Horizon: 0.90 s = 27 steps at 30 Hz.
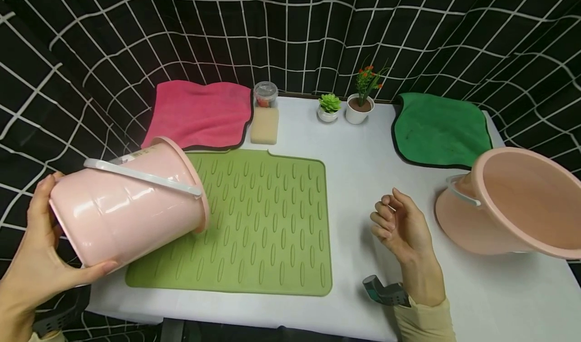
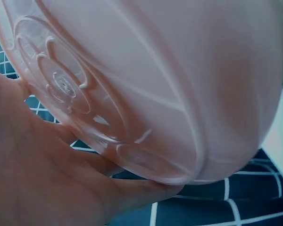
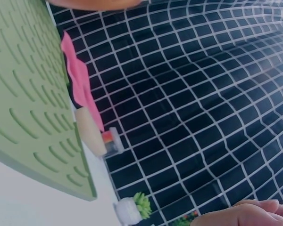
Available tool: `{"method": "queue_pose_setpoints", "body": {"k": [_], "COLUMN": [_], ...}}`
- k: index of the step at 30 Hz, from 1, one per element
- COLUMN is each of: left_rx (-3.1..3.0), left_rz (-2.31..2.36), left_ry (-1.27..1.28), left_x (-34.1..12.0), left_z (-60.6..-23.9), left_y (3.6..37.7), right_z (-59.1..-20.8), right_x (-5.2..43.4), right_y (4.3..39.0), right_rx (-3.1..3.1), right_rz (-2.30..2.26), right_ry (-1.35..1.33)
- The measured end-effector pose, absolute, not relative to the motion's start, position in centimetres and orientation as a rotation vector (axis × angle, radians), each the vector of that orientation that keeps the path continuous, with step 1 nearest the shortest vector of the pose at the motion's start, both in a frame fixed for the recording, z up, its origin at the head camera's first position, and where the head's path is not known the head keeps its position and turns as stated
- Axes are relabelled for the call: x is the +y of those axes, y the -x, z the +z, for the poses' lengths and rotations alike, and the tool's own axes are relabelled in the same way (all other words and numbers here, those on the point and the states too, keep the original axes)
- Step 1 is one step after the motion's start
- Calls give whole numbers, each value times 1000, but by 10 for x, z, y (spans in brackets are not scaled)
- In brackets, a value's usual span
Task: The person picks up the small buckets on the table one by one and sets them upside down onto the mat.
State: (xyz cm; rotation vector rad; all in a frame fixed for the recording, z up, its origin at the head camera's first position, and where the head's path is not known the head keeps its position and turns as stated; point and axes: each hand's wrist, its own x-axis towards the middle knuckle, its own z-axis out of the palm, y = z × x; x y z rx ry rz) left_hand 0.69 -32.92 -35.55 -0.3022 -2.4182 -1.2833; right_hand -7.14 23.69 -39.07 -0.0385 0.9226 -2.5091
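Observation:
In the head view a pink bucket (image 1: 131, 201) lies tipped on its side in the air, mouth toward the right over the green ridged mat (image 1: 272, 231). My left hand (image 1: 45, 251) grips it around the base, thumb below and fingers behind the far edge. The white handle lies along its side. The left wrist view shows the bucket's moulded bottom (image 2: 61, 87) close up against the hand. My right hand (image 1: 404, 226) hovers over the white table, fingers loosely curled and holding nothing. Right of it, a second pink bucket (image 1: 485, 216) stands with its mouth up.
Along the back are a pink cloth (image 1: 199, 115), a lidded clear jar (image 1: 266, 94), a beige sponge (image 1: 265, 125), a small succulent pot (image 1: 329, 107), a flower pot (image 1: 360, 108) and a green cloth (image 1: 440, 130). A black gridded curtain (image 1: 295, 34) surrounds the table.

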Motion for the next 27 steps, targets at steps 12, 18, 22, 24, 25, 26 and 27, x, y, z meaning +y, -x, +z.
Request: {"method": "queue_pose_setpoints", "body": {"k": [12, 18, 22, 24, 25, 26, 27], "left_rx": [-2479, -2567, -2604, -2602, -2600, -2598, -2592], "left_rz": [-1054, -891, -844, -813, -794, -775, -767], "left_ry": [176, 151, 125, 135, 143, 154, 168], "left_x": [-339, -331, -328, -327, -327, -328, -328], "left_z": [-347, -335, -330, -329, -329, -329, -329], "left_y": [-21, -22, -22, -22, -21, -21, -20], "right_z": [-393, -394, -395, -396, -396, -396, -396], "right_x": [236, 238, 239, 239, 239, 239, 239], "right_y": [71, 70, 69, 69, 69, 69, 69], "right_rx": [868, 847, 841, 835, 830, 824, 819], "right_rz": [-2524, -2534, -2531, -2529, -2530, -2531, -2532], "right_ry": [42, 42, 36, 34, 34, 35, 36]}}
